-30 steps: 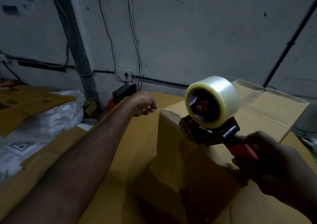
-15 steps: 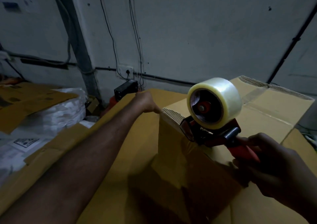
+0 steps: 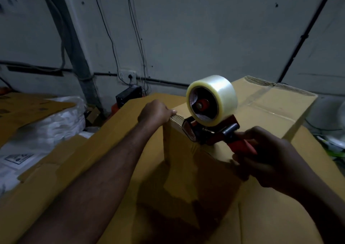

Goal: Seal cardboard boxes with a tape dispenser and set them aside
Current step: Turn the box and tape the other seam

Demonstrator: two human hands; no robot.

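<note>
Head view: taping is under way, the right hand (image 3: pixel 270 157) gripping the tape dispenser (image 3: pixel 211 116) at the cardboard box (image 3: pixel 265 109)'s near-left top edge, left hand (image 3: pixel 155 113) curled on that corner; next, probably tear off.

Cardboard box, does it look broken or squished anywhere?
Nothing stands out. The cardboard box looks whole, its edges straight. The left hand steadies its near corner and the right hand holds the tape dispenser there.
</note>
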